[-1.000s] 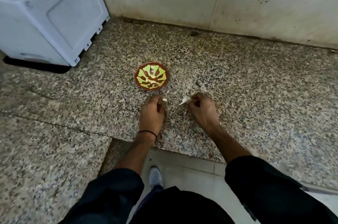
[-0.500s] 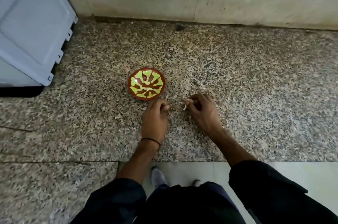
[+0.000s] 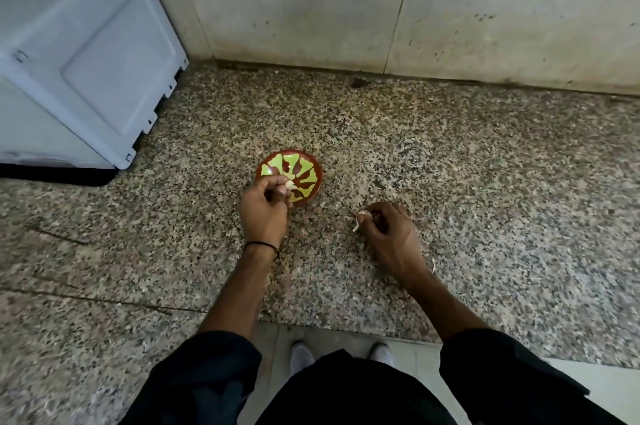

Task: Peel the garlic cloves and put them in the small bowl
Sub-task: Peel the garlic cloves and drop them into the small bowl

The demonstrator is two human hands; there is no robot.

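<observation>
Head: garlic clove (image 3: 288,185) over small bowl (image 3: 319,178)

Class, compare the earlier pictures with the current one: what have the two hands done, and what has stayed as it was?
The left hand, pinching a garlic clove, moved forward, away from the right hand, to above the near rim of the small bowl. The right hand stayed low over the counter, still pinching a strip of peel. Nothing was let go; the bowl kept its place.
</observation>
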